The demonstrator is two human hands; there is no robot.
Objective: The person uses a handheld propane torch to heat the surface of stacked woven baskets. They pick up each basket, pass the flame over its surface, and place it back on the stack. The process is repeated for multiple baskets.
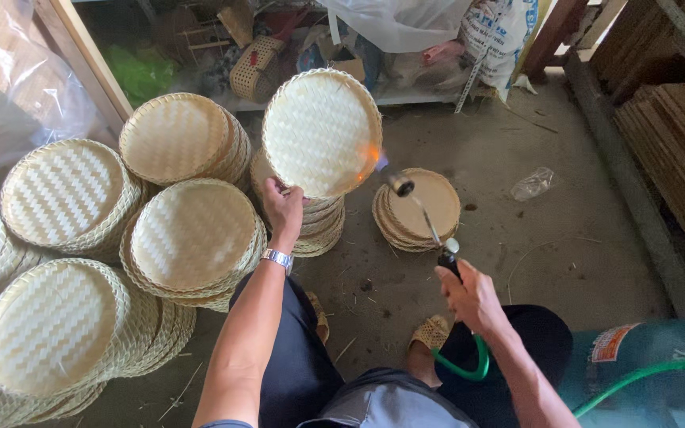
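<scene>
Stacks of woven bamboo trays (193, 235) crowd the left side of the concrete floor (564, 238), and just right of them the left hand (282, 208) pinches the near rim of one round tray (320, 131), holding it up on edge and tilted. At that tray's right edge an orange flame (372, 155) licks the weave, fed by the gas torch (422, 214). The right hand (469, 295) is wrapped tight around the torch's grip, green hose (636, 379) trailing off near right beside a teal gas cylinder (660, 357).
</scene>
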